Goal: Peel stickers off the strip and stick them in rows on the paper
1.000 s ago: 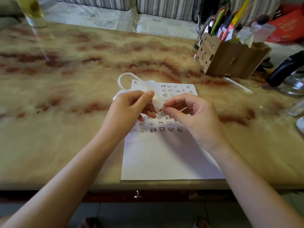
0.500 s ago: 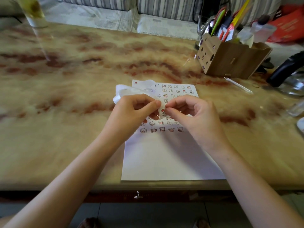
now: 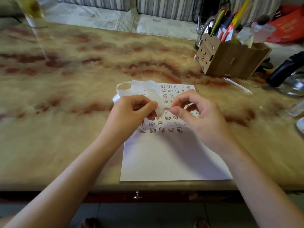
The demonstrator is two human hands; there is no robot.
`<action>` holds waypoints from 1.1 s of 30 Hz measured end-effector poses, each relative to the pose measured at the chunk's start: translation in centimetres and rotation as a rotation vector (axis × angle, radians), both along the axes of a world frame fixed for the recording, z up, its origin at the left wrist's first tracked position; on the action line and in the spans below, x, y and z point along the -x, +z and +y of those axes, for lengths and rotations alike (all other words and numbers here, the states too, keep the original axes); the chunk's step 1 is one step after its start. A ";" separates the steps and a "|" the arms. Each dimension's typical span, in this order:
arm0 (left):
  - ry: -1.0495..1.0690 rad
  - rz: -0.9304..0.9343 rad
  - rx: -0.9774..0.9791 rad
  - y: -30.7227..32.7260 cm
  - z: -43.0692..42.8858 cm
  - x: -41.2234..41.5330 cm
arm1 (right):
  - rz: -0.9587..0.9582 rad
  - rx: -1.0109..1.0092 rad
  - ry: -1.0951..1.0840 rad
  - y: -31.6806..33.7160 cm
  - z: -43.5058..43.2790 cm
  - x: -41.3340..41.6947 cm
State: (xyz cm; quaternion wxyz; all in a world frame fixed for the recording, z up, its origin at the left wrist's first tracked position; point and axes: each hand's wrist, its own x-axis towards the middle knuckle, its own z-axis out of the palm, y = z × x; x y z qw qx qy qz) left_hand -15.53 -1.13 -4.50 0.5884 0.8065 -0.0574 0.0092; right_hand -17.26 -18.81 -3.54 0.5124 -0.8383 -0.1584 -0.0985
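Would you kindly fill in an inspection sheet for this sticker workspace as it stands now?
Surface: marbled table, glossy, cream with red veining.
Job's things: white paper at the near edge, its far half filled with rows of small cartoon stickers; backing strip curls off to the far left.
Clutter: wooden organiser full of pens and scissors at far right; glass far left; black-handled kettle at the right edge.
Hands: left hand pinches the strip; right hand fingers pinch at the strip's end, seemingly on a sticker.
Cables: nothing seen for certain.
Surroundings: striped sofa cushions beyond the table; tiled floor below.
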 end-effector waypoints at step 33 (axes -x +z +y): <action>0.026 0.007 -0.021 0.0 0.3 0.0 | 0.658 0.083 -0.210 -0.5 -4.4 -1.1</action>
